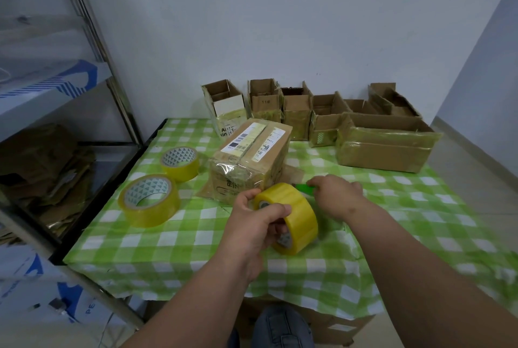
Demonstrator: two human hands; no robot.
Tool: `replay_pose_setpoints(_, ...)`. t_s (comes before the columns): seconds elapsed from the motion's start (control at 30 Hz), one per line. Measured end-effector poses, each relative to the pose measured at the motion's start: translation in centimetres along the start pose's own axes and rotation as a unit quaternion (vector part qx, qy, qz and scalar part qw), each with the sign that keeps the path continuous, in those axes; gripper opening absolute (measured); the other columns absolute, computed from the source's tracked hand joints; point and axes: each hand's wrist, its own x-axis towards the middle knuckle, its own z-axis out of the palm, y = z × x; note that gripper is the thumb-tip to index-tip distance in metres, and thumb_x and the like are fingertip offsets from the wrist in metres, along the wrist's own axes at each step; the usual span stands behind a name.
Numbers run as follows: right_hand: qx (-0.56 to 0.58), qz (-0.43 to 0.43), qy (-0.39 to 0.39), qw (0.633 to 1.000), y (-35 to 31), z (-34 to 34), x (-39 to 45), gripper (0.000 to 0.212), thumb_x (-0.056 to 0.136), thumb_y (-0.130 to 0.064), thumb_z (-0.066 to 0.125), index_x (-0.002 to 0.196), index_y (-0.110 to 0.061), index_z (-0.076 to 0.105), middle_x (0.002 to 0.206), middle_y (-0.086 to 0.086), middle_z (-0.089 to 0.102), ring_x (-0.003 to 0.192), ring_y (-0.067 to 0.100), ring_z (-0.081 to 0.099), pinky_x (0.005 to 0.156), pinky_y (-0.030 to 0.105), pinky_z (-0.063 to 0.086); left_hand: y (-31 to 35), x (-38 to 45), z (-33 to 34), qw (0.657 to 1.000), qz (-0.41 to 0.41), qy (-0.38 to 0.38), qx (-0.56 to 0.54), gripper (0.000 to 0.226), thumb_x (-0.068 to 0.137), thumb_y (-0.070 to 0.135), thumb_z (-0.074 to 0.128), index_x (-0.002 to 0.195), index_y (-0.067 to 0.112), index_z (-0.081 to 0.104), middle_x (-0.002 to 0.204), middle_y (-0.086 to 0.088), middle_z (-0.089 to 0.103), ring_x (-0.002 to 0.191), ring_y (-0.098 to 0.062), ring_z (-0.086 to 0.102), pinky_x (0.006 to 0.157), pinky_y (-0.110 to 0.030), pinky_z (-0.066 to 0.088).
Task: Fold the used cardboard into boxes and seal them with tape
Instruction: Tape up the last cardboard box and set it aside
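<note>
A table (pixel 168 238) covered in a green-and-white checked cloth fills the middle of the view, with a metal shelf unit (pixel 92 39) standing just beside its left edge and holding flattened cardboard (pixel 42 168) on a lower level. Along the far edge of the table, against the wall, stands a row of open boxes (pixel 297 112), flaps up, the biggest of them a wide low box (pixel 384 148) at the right end. Nearer the middle sits a sealed box (pixel 252 159), its top seam taped over and bearing printed labels, with glossy tape wrinkled across its near face. Two spare tape rolls (pixel 148 201) lie flat on the cloth to the left of that box, one behind the other and just apart. Just in front of the sealed box, the left hand (pixel 252 232) holds a yellow tape roll (pixel 288 218) up on its edge, its fingers curled round the rim and thumb across the core. The right hand (pixel 336 196), close to the right of the roll, has its fingers closed on a small green tool (pixel 304 188), of which only a short end shows.
</note>
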Motion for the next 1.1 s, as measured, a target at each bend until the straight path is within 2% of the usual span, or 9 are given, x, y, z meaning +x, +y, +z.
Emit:
replay_pose_setpoints(0.1, 0.028, 0.021, -0.004, 0.999, 0.4, 0.9, 0.0, 0.052, 0.098, -0.019, 0.037, 0.143, -0.044, 0.043, 0.144, -0.002, 0.046, 0.133, 0.025, 0.042, 0.102, 0.044, 0.027, 0.0, 0.0, 0.0, 1.000, 0.000, 0.000, 0.001, 0.055, 0.076, 0.000, 0.075, 0.116, 0.029, 0.049, 0.080, -0.010, 0.065, 0.053, -0.020, 0.059, 0.062, -0.033, 0.052)
replay_pose_setpoints(0.17, 0.146, 0.025, 0.040, 0.988, 0.2, 0.5, -0.1, 0.038, 0.098, -0.028, 0.045, 0.133, -0.036, 0.057, 0.139, 0.000, 0.052, 0.127, 0.027, 0.047, 0.101, 0.042, 0.036, 0.0, 0.0, 0.1, 1.000, 0.002, 0.001, 0.004, 0.056, 0.076, 0.001, 0.075, 0.117, 0.029, 0.049, 0.078, -0.009, 0.066, 0.053, -0.019, 0.059, 0.061, -0.032, 0.052)
replay_pose_setpoints(0.23, 0.359, 0.021, 0.018, 0.933, -0.6, -0.4, -0.8, 0.026, 0.097, -0.036, 0.052, 0.111, -0.021, 0.067, 0.110, 0.004, 0.068, 0.102, 0.026, 0.060, 0.083, 0.036, 0.045, -0.1, -0.1, 0.1, 1.000, 0.004, 0.001, 0.007, 0.057, 0.076, 0.001, 0.075, 0.118, 0.029, 0.049, 0.080, -0.009, 0.066, 0.054, -0.019, 0.059, 0.061, -0.032, 0.053)
replay_pose_setpoints(0.3, 0.485, 0.014, -0.077, 0.871, -1.7, -1.4, -1.9, 0.033, 0.095, -0.046, 0.054, 0.105, -0.018, 0.069, 0.086, 0.001, 0.072, 0.084, 0.022, 0.065, 0.074, 0.034, 0.047, -0.1, -0.2, 0.1, 1.000, 0.005, -0.002, 0.010, 0.059, 0.076, 0.002, 0.076, 0.120, 0.029, 0.048, 0.086, -0.011, 0.067, 0.055, -0.019, 0.060, 0.061, -0.033, 0.053)
replay_pose_setpoints(0.43, 0.507, -0.038, -0.115, 0.853, -3.0, -1.1, -2.1, 0.025, 0.087, -0.032, 0.071, 0.103, -0.013, 0.070, 0.091, 0.005, 0.074, 0.083, 0.023, 0.070, 0.080, 0.040, 0.055, -0.1, -0.3, 0.0, 1.000, 0.006, -0.006, 0.018, 0.059, 0.075, 0.004, 0.077, 0.120, 0.030, 0.049, 0.089, -0.012, 0.068, 0.058, -0.020, 0.062, 0.061, -0.033, 0.053)
replay_pose_setpoints(0.6, 0.578, 0.019, -0.135, 0.804, -4.0, -1.1, -2.0, 0.012, 0.085, -0.013, 0.066, 0.096, -0.010, 0.069, 0.082, 0.012, 0.070, 0.074, 0.029, 0.067, 0.071, 0.042, 0.055, -0.3, -0.5, 0.0, 0.999, 0.009, -0.007, 0.036, 0.066, 0.065, 0.012, 0.084, 0.117, 0.035, 0.051, 0.103, -0.016, 0.067, 0.066, -0.021, 0.064, 0.062, -0.032, 0.053)
replay_pose_setpoints(0.7, 0.573, 0.027, -0.132, 0.809, -4.6, -1.4, -2.1, 0.009, 0.086, -0.009, 0.064, 0.094, -0.008, 0.068, 0.080, 0.014, 0.067, 0.072, 0.029, 0.064, 0.067, 0.039, 0.053, -0.3, -0.6, 0.0, 0.999, 0.014, -0.010, 0.047, 0.073, 0.050, 0.022, 0.083, 0.114, 0.038, 0.052, 0.107, -0.017, 0.066, 0.071, -0.023, 0.065, 0.066, -0.034, 0.054)
replay_pose_setpoints(0.8, 0.567, 0.024, -0.115, 0.815, -4.8, -1.5, -2.0, 0.007, 0.084, -0.006, 0.065, 0.091, -0.009, 0.067, 0.081, 0.015, 0.065, 0.072, 0.029, 0.062, 0.065, 0.037, 0.050, -0.4, -0.6, -0.1, 0.998, 0.016, -0.017, 0.053, 0.074, 0.050, 0.022, 0.083, 0.115, 0.039, 0.052, 0.103, -0.016, 0.067, 0.069, -0.022, 0.064, 0.071, -0.038, 0.057)
replay_pose_setpoints(1.1, 0.556, 0.003, -0.118, 0.823, -4.7, -1.4, -1.9, 0.012, 0.089, -0.006, 0.062, 0.080, -0.013, 0.065, 0.078, 0.012, 0.064, 0.068, 0.027, 0.060, 0.064, 0.035, 0.051, -0.5, -0.5, -0.6, 0.997, 0.019, -0.041, 0.057, 0.065, 0.071, 0.005, 0.082, 0.117, 0.039, 0.052, 0.092, -0.013, 0.067, 0.064, -0.023, 0.062, 0.074, -0.040, 0.055)
